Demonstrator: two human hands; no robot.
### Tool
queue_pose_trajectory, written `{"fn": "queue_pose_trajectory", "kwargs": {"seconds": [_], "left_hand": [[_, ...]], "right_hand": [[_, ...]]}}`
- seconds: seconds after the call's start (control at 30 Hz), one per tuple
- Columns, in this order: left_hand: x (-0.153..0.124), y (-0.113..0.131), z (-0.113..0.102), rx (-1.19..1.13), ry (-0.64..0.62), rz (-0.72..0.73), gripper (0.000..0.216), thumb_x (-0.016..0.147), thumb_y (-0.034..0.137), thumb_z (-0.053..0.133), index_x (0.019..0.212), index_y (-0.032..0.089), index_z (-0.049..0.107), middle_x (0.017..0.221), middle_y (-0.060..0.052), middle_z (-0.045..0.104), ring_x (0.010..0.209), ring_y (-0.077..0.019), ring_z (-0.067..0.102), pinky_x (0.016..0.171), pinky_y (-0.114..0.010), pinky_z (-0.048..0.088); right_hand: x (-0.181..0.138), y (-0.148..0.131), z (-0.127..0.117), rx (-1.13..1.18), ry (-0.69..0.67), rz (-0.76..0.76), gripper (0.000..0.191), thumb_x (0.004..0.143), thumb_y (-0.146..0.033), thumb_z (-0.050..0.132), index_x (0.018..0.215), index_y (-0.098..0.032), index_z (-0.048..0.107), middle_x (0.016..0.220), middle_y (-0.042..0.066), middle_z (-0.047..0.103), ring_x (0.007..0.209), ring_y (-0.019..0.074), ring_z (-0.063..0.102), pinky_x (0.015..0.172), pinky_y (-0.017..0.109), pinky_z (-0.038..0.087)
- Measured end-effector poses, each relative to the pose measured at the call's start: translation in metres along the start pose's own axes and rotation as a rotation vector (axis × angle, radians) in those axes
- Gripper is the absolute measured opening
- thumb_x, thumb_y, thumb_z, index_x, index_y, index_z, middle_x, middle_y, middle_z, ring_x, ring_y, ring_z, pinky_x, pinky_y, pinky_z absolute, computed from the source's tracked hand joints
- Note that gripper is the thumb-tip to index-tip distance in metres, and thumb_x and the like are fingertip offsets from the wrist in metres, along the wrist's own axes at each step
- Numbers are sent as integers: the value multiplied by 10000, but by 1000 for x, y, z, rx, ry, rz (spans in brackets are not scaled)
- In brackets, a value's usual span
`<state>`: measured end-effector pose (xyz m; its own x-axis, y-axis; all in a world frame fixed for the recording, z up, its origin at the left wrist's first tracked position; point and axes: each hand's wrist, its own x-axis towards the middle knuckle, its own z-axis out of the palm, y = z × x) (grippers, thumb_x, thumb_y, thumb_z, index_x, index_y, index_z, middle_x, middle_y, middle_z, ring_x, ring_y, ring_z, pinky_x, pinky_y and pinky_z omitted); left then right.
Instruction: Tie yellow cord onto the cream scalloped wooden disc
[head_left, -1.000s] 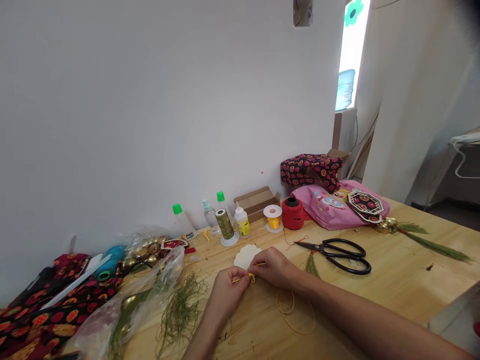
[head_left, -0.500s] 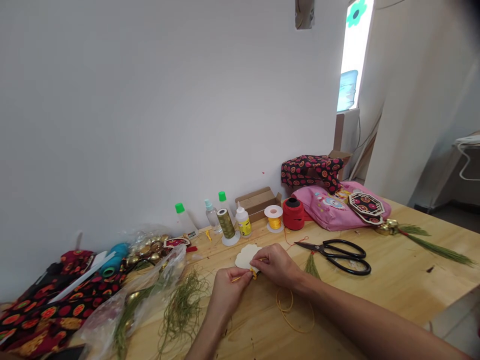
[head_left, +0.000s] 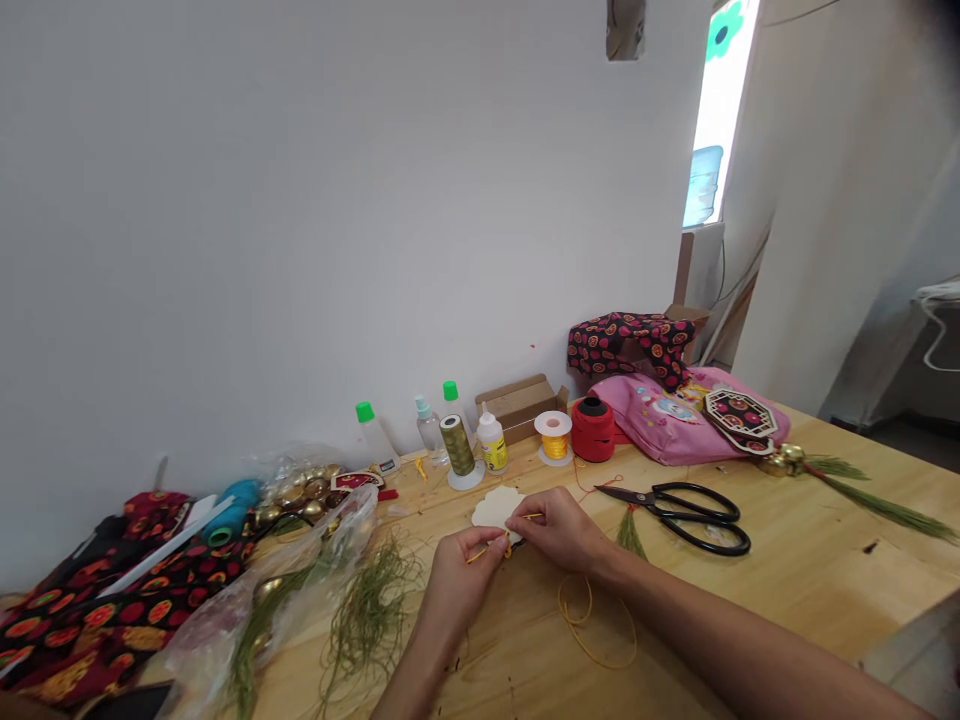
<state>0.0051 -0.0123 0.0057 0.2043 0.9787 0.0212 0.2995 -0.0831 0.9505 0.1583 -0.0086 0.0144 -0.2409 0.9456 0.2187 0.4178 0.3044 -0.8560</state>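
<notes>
A cream, scallop-edged flat piece (head_left: 495, 506) lies at the middle front of the table, just beyond my fingertips. My left hand (head_left: 463, 572) is closed, thumb and forefinger pinching a yellow cord (head_left: 600, 655) at the piece's near edge. From the right, my right hand (head_left: 561, 528) is also closed, pinching the same cord beside the piece. A small yellow knot shows between the fingertips, partly covered by them. The loose end of the cord curls on the wood below my right wrist. Black-handled scissors (head_left: 679, 510) lie with blades parted to the right of my right hand.
A glue bottle (head_left: 492, 447), an olive thread cone (head_left: 457, 450), a yellow cord spool (head_left: 554, 443) and a red thread cone (head_left: 592, 432) stand behind. Green strands (head_left: 371, 600) and patterned fabric (head_left: 112, 620) lie left; a pink bag (head_left: 652, 415) sits right.
The view has shifted slightly, so things on the table appear a little further right. Both hands stay at the cream piece, their fingertips slightly further apart around the yellow cord.
</notes>
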Motion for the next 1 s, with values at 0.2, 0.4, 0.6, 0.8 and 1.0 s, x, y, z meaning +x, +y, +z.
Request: {"fn": "queue_pose_trajectory", "kwargs": {"seconds": [0.2, 0.4, 0.6, 0.8, 1.0], "left_hand": [[0, 0, 1, 63, -50, -28, 284, 643, 341, 519, 742, 132, 684, 626, -29, 666, 582, -163, 551, 520, -216, 380], [-1, 1, 3, 110, -12, -26, 286, 637, 349, 517, 665, 113, 676, 599, -33, 649, 556, -152, 528, 508, -210, 366], [2, -5, -3, 73, 123, -86, 290, 585, 372, 564, 670, 114, 665, 523, -10, 613, 465, -126, 497, 432, -188, 327], [0, 1, 0, 11, 90, -79, 301, 578, 388, 571, 649, 111, 666, 426, 23, 521, 353, -72, 375, 357, -180, 256], [0, 8, 1, -163, 23, -215, 256, 537, 363, 608, 499, 111, 581, 351, 76, 368, 320, -27, 238, 340, -167, 136]], "right_hand": [[-1, 1, 2, -104, 7, -29, 227, 702, -262, 465, 676, -144, 657, 609, 28, 630, 546, 113, 510, 490, 193, 354], [2, 4, 2, -15, 39, 121, 190, 657, -256, 509, 615, -125, 639, 540, 10, 583, 510, 96, 456, 460, 188, 312], [2, -1, -7, 623, -141, 344, 205, 674, -307, 481, 649, -124, 569, 377, -99, 257, 323, 24, 171, 324, 161, 127], [-2, -6, -8, 883, -401, 443, 279, 654, -169, 390, 884, -168, 547, 409, -108, 229, 315, 22, 105, 308, 149, 62], [-2, -5, 11, 446, -292, 170, 252, 692, -170, 420, 903, -149, 555, 360, -88, 370, 304, 29, 291, 314, 136, 174]]}}
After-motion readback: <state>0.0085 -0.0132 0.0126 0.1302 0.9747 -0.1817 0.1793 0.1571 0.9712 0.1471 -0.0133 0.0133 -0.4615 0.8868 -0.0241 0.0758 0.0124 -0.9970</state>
